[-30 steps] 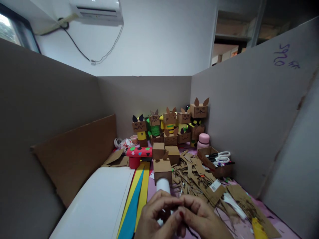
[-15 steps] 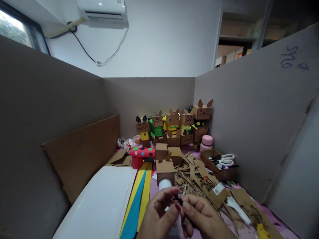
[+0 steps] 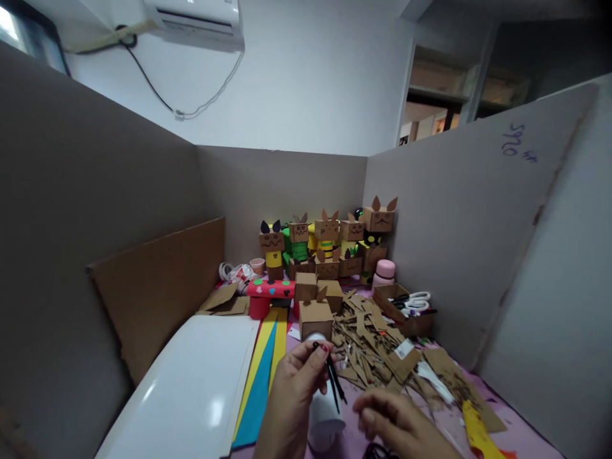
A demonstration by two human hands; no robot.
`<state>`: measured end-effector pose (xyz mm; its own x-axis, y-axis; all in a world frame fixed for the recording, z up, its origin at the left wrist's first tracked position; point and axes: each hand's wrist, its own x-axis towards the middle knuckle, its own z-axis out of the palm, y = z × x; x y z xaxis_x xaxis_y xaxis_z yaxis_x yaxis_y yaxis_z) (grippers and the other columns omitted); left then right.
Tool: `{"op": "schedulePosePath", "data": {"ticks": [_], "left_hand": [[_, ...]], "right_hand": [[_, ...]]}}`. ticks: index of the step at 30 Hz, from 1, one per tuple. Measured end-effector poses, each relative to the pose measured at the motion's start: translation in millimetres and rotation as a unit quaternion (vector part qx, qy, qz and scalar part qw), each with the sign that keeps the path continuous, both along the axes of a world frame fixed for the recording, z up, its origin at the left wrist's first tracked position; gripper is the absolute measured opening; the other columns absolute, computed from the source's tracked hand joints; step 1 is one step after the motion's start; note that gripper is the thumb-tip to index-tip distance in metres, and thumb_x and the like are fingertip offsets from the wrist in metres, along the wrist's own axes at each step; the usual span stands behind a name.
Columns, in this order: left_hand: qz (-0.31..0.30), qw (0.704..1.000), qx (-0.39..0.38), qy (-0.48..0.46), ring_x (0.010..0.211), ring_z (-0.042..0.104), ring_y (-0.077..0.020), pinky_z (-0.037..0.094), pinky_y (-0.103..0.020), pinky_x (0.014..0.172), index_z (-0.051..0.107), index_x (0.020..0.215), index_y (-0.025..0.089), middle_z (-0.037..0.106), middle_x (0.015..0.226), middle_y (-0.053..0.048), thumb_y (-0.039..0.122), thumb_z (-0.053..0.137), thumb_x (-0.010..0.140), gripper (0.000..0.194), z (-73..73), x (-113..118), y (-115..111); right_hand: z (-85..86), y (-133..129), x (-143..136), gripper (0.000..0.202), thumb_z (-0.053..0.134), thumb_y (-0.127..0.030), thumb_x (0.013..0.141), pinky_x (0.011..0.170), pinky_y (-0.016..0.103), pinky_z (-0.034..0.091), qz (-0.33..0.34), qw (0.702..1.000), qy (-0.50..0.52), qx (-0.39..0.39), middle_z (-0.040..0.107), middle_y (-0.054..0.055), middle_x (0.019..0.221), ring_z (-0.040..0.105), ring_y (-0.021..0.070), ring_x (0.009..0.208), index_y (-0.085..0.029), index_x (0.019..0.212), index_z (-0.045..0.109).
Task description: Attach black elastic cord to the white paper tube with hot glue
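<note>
My left hand (image 3: 301,376) pinches a short black cord (image 3: 333,376) between thumb and fingertips. Two loose ends of the cord hang down in front of a white paper cylinder (image 3: 326,414). The cylinder lies behind my hand, against a small cardboard box with pointed ears (image 3: 315,319). To the right, my right hand (image 3: 392,417) is apart from the cord, its fingers loosely curved and holding nothing visible. Below it, at the bottom edge, a tangle of black cord (image 3: 377,452) shows in part.
Cardboard scraps (image 3: 368,338) cover the right middle of the table. Scissors lie in a cardboard tray (image 3: 415,325). White sheets (image 3: 186,382) and coloured paper (image 3: 261,389) lie at left. Several box-headed figures (image 3: 327,229) stand at the back, near a pink bottle (image 3: 384,274).
Both hands were together on the black cord. Now the right hand has let go and moved right and down, while the left has lifted the cord with its ends hanging.
</note>
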<state>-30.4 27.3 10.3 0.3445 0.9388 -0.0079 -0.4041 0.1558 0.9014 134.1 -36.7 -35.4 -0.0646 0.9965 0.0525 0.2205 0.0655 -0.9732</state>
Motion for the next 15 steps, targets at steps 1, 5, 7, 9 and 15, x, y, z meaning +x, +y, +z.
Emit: {"op": "schedulePosePath", "data": {"ticks": [1, 5, 7, 9, 15], "left_hand": [[-0.006, 1.0, 0.017, 0.015, 0.054, 0.04, -0.0076, 0.03, -0.019, 0.052, 0.068, 0.073, 0.016, 0.058, 0.065, 0.002, 0.037, 0.073, 0.069, 0.022, 2.3, -1.5, -2.5], [-0.014, 0.991, 0.107, 0.08, 0.057, 0.041, -0.0091, 0.032, -0.02, 0.055, 0.069, 0.071, 0.017, 0.055, 0.067, 0.003, 0.031, 0.069, 0.073, 0.014, 12.0, -4.4, -15.5], [-0.049, 0.985, 0.145, 0.078, 0.072, 0.051, -0.013, 0.038, -0.021, 0.066, 0.069, 0.071, 0.017, 0.059, 0.08, 0.0, 0.029, 0.067, 0.074, 0.012, 14.5, -3.7, -20.8], [-0.1, 0.979, 0.163, 0.069, 0.077, 0.054, -0.0152, 0.042, -0.023, 0.068, 0.069, 0.069, 0.017, 0.059, 0.092, -0.004, 0.029, 0.066, 0.074, 0.014, 14.4, -1.7, -24.0], [-0.165, 0.969, 0.161, 0.09, 0.085, 0.059, -0.0199, 0.043, -0.028, 0.078, 0.071, 0.081, 0.015, 0.067, 0.083, -0.005, 0.036, 0.066, 0.075, 0.022, 8.6, 8.0, -29.6]], "right_hand": [[2.2, -4.6, 3.0, 0.048, 0.054, -0.06, 0.078, 0.064, 0.028, 0.041, -0.062, 0.998, -0.023, 0.016, 0.063, 0.005, 0.077, 0.055, 0.0173, 0.07, -0.015, 0.09, 0.065], [24.1, -20.7, -5.0, 0.048, 0.049, -0.059, 0.082, 0.069, 0.031, 0.043, -0.176, 0.982, 0.005, 0.061, 0.065, 0.008, 0.09, 0.054, 0.0189, 0.077, -0.018, 0.098, 0.066], [35.0, -25.8, -18.7, 0.044, 0.051, -0.057, 0.082, 0.069, 0.029, 0.043, -0.147, 0.984, 0.057, 0.078, 0.064, 0.006, 0.091, 0.053, 0.0169, 0.076, -0.02, 0.1, 0.066], [39.5, -28.6, -32.7, 0.038, 0.059, -0.054, 0.079, 0.066, 0.025, 0.041, -0.099, 0.983, 0.132, 0.085, 0.063, 0.002, 0.084, 0.051, 0.0132, 0.069, -0.02, 0.094, 0.067], [8.8, -31.7, -46.3, 0.042, 0.071, -0.054, 0.068, 0.046, 0.018, 0.031, -0.071, 0.956, 0.28, 0.052, 0.053, -0.004, 0.049, 0.044, 0.0059, 0.045, -0.014, 0.065, 0.057]]}}
